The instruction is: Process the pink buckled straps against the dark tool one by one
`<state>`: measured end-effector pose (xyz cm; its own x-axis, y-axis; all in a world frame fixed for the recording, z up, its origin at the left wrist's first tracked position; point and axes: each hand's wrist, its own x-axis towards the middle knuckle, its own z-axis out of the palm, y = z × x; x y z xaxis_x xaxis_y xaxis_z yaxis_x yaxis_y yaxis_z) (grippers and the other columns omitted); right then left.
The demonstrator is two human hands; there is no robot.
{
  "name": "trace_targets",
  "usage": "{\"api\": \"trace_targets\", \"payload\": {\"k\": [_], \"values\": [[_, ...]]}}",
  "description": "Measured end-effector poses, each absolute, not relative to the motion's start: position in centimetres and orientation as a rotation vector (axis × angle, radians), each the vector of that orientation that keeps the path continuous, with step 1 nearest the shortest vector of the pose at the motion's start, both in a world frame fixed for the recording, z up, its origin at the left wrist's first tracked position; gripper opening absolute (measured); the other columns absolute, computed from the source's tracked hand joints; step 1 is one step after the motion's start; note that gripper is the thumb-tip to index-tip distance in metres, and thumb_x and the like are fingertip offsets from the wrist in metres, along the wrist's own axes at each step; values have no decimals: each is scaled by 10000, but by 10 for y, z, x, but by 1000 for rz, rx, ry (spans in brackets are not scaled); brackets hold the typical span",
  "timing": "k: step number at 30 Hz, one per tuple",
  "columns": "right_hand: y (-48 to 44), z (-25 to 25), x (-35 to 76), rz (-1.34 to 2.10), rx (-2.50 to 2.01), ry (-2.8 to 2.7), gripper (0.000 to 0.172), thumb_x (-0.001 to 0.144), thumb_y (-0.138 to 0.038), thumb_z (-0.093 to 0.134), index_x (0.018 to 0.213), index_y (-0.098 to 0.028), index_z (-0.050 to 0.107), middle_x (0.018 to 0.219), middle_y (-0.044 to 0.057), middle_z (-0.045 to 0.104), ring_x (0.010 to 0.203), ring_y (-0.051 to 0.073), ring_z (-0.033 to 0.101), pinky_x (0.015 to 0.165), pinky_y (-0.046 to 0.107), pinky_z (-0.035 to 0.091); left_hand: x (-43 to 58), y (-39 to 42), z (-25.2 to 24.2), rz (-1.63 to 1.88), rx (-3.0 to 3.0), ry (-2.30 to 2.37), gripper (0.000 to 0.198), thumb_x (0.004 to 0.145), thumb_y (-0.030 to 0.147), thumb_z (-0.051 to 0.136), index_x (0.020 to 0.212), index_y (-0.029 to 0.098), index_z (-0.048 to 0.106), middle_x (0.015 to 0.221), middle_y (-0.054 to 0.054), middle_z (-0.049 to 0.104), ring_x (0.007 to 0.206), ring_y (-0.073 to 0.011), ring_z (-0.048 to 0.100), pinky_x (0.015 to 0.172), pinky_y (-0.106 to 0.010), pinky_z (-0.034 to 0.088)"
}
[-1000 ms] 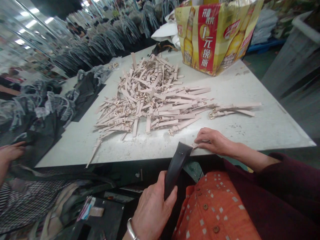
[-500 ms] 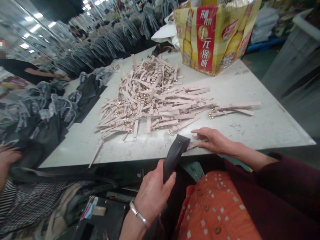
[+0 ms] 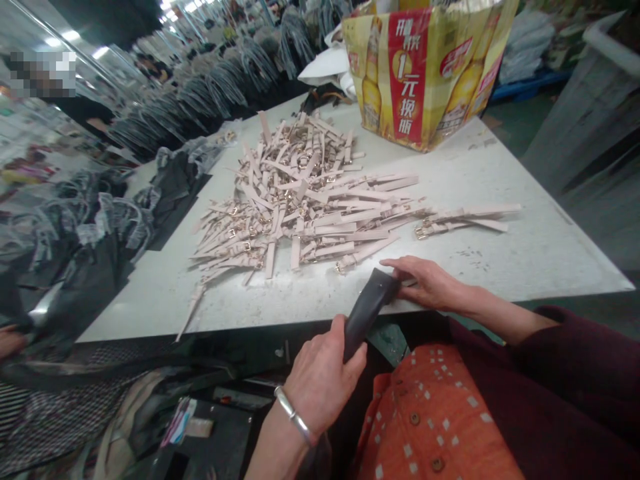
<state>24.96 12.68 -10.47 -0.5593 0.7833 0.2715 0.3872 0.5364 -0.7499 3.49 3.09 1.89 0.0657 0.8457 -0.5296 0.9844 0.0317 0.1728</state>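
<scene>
My left hand [image 3: 325,377], with a silver bangle on the wrist, is closed around the lower end of a dark strap piece [image 3: 369,309] whose upper end reaches the white table's front edge [image 3: 250,313]. There my right hand [image 3: 425,281] rests on the table with fingers curled over a pale pink strap, mostly hidden under them and behind the dark piece. Just beyond lies a big heap of pale pink buckled straps [image 3: 300,200], and a small bundle of the same straps [image 3: 460,219] sits apart to the right.
A yellow and red beer carton [image 3: 425,67] stands at the table's far side. Dark bags wrapped in clear plastic [image 3: 100,220] pile up at the left, with rows more behind. Another person's hand [image 3: 10,340] shows at the far left edge.
My left hand has lifted the dark strap piece up and right, so its tip now meets my right hand's fingers at the table edge. The camera has shifted slightly.
</scene>
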Motion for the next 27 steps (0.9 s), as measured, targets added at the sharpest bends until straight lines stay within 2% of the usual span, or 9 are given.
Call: {"api": "trace_targets", "payload": {"k": [5,10,17,20,23,27], "values": [[127,-102,250,889,-971,-2174,592,708,-160,627,1269,-216,449,895,43,617,820,169,564,751,298,452,17,20,24,-343,1792,1856,261,847,401,382,1000,210,472,719,-14,615,637,-145,585,564,-213,335],[127,-100,250,884,-974,-2183,597,677,-122,642,1242,-227,479,875,38,616,790,164,565,718,285,450,13,10,28,-448,1724,1880,263,847,366,386,1039,203,461,751,-30,629,699,-167,618,594,-221,366],[126,-100,249,866,-999,-2181,542,737,-223,617,1257,-213,464,875,44,624,791,170,569,717,297,457,33,31,25,-458,1844,1879,256,839,388,389,983,197,482,742,-40,627,693,-180,617,593,-237,361],[126,-101,249,869,-1041,-2150,590,726,-274,635,1280,-209,441,900,50,623,779,171,576,706,295,464,36,40,20,-428,1869,1851,275,840,407,383,970,190,491,751,-37,625,694,-177,614,572,-233,339],[127,-102,249,874,-1064,-2150,659,685,-217,652,1300,-213,415,938,46,617,783,165,576,721,291,465,30,42,15,-340,1860,1854,289,838,426,391,981,195,491,757,-27,624,687,-162,609,563,-222,329],[128,-104,250,892,-1039,-2164,668,659,-152,640,1290,-206,425,884,28,619,774,154,566,727,283,461,13,34,14,-263,1798,1914,292,848,440,374,969,201,490,733,-17,623,682,-154,605,577,-221,336]]}}
